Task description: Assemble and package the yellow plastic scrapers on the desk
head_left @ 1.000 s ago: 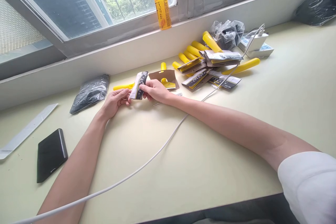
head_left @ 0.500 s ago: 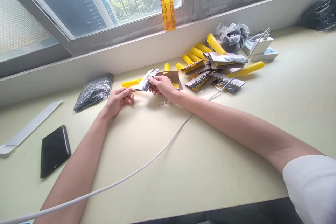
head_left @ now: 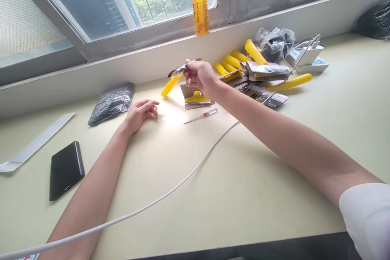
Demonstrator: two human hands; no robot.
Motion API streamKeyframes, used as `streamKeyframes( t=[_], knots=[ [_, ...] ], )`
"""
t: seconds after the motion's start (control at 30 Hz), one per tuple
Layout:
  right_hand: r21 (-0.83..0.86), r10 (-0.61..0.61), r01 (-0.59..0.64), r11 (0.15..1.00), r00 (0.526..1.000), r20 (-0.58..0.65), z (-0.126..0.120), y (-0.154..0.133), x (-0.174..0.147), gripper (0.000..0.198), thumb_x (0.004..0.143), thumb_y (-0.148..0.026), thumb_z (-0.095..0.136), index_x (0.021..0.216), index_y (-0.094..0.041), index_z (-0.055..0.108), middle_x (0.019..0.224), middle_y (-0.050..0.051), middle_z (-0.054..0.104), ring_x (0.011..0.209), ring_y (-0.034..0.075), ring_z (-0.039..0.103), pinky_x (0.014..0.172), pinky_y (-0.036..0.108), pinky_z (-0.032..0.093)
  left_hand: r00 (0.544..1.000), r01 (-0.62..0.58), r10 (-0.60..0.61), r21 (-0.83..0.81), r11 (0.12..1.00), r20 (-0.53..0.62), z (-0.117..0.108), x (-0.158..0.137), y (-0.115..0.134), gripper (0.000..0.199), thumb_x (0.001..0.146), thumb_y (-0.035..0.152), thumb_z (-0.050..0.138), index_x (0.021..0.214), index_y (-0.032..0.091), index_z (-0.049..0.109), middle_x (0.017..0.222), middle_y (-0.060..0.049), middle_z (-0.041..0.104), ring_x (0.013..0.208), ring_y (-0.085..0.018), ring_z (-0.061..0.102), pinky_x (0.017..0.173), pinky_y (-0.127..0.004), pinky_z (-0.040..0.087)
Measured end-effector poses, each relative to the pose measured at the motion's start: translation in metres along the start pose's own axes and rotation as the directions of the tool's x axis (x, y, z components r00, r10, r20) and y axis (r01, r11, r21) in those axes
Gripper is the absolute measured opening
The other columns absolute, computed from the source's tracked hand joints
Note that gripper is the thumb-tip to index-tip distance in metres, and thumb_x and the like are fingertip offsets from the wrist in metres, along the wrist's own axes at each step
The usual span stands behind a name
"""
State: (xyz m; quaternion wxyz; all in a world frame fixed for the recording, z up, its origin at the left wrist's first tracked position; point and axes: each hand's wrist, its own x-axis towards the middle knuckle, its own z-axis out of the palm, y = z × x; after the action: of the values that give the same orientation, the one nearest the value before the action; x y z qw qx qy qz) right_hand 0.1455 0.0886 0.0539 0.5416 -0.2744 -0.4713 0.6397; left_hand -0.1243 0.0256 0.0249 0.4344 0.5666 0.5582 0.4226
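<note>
Left hand (head_left: 141, 113) left of the small steel-shaft screwdriver with red-and-clear handle (head_left: 205, 113), clear of it: fingers loosely curled, index reaching out furthest, grasping nothing. Left forearm (head_left: 100, 178) bare, slanting up to the wrist from nearer than the screwdriver. Right hand (head_left: 203, 77) beyond the screwdriver, raised, pinching: thumb on top, fingers curled under. Right forearm (head_left: 274, 134) bare, extended, passing right of the screwdriver; white fabric sleeve (head_left: 368, 215) above the elbow.

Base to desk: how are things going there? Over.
Right grip: closed on carded yellow-handled tool. Left grip: relaxed, nothing visibly held. White cable passes in front of left forearm.
</note>
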Motion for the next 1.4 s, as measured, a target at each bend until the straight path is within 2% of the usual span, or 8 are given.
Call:
streamKeyframes(
  t=[0.23, 0.4, 0.63, 0.73, 0.93, 1.07, 1.17, 1.4],
  knots=[
    [-0.076, -0.108, 0.101, 0.992, 0.989, -0.098, -0.025, -0.021, 0.015, 0.035, 0.106, -0.045, 0.053, 0.085, -0.017, 0.05, 0.07, 0.0, 0.054, 0.052, 0.005, 0.049, 0.057, 0.017, 0.048, 1.0, 0.002, -0.002, -0.004, 1.0, 0.0, 0.001, 0.0, -0.001, 0.041, 0.078, 0.046, 0.079, 0.098, 0.012, 0.073, 0.072, -0.005, 0.067, 0.067, -0.014, 0.064, 0.063, -0.025, 0.05],
    [-0.077, -0.126, 0.114, 0.991, 0.975, -0.182, -0.039, -0.027, 0.025, 0.033, 0.107, -0.039, 0.05, 0.085, -0.015, 0.051, 0.072, 0.0, 0.055, 0.05, 0.003, 0.05, 0.055, 0.015, 0.047, 1.0, 0.011, -0.011, -0.014, 1.0, 0.006, 0.002, 0.0, 0.0, 0.042, 0.077, 0.047, 0.079, 0.098, 0.012, 0.072, 0.073, -0.005, 0.067, 0.066, -0.013, 0.064, 0.063, -0.024, 0.05],
    [-0.201, -0.219, 0.17, 0.965, 0.942, -0.256, -0.054, -0.019, 0.036, 0.032, 0.106, -0.036, 0.048, 0.084, -0.013, 0.053, 0.073, 0.0, 0.057, 0.052, 0.003, 0.054, 0.055, 0.014, 0.044, 1.0, 0.007, -0.007, -0.006, 1.0, 0.008, 0.001, -0.001, -0.001, 0.042, 0.078, 0.047, 0.078, 0.099, 0.012, 0.073, 0.074, -0.005, 0.067, 0.066, -0.013, 0.064, 0.063, -0.025, 0.05],
    [-0.245, -0.226, 0.152, 0.957, 0.925, -0.306, -0.053, -0.009, 0.034, 0.031, 0.106, -0.036, 0.05, 0.084, -0.015, 0.052, 0.073, 0.0, 0.059, 0.05, 0.004, 0.053, 0.054, 0.015, 0.044, 1.0, 0.01, -0.01, -0.008, 1.0, 0.011, 0.001, -0.001, -0.001, 0.042, 0.078, 0.047, 0.079, 0.098, 0.012, 0.073, 0.074, -0.005, 0.067, 0.066, -0.013, 0.064, 0.063, -0.025, 0.05],
    [-0.189, -0.064, -0.018, 0.982, 0.906, -0.419, -0.045, -0.003, 0.022, 0.022, 0.101, -0.023, 0.055, 0.081, -0.014, 0.058, 0.072, 0.004, 0.066, 0.045, 0.006, 0.048, 0.047, 0.018, 0.041, 1.0, 0.013, -0.013, -0.006, 1.0, 0.012, 0.001, 0.0, -0.001, 0.042, 0.077, 0.048, 0.079, 0.098, 0.012, 0.073, 0.074, -0.005, 0.067, 0.067, -0.013, 0.064, 0.063, -0.025, 0.05],
    [-0.192, 0.048, -0.123, 0.974, 0.933, -0.356, -0.044, -0.008, 0.015, 0.016, 0.094, -0.017, 0.06, 0.078, -0.013, 0.062, 0.073, 0.007, 0.069, 0.046, 0.007, 0.05, 0.045, 0.019, 0.042, 1.0, 0.016, -0.016, -0.006, 1.0, 0.006, 0.001, 0.0, 0.0, 0.043, 0.075, 0.049, 0.081, 0.098, 0.012, 0.073, 0.073, -0.005, 0.067, 0.067, -0.013, 0.064, 0.063, -0.025, 0.05],
    [-0.215, 0.151, -0.228, 0.95, 0.935, -0.322, -0.044, -0.01, 0.012, 0.013, 0.09, -0.016, 0.062, 0.079, -0.011, 0.067, 0.079, 0.01, 0.072, 0.048, 0.008, 0.053, 0.044, 0.02, 0.042, 1.0, 0.02, -0.02, 0.001, 1.0, 0.007, 0.002, -0.001, 0.001, 0.044, 0.075, 0.049, 0.081, 0.097, 0.012, 0.073, 0.073, -0.005, 0.067, 0.067, -0.013, 0.064, 0.063, -0.025, 0.05],
    [-0.323, 0.367, -0.395, 0.86, 0.919, -0.145, -0.04, -0.006, 0.011, 0.007, 0.077, -0.012, 0.069, 0.08, -0.007, 0.073, 0.079, 0.016, 0.073, 0.046, 0.009, 0.049, 0.036, 0.019, 0.027, 1.0, 0.021, -0.021, 0.015, 1.0, 0.004, 0.001, -0.002, 0.001, 0.045, 0.077, 0.049, 0.079, 0.1, 0.012, 0.072, 0.072, -0.006, 0.068, 0.067, -0.013, 0.063, 0.064, -0.025, 0.05]
  ],
)
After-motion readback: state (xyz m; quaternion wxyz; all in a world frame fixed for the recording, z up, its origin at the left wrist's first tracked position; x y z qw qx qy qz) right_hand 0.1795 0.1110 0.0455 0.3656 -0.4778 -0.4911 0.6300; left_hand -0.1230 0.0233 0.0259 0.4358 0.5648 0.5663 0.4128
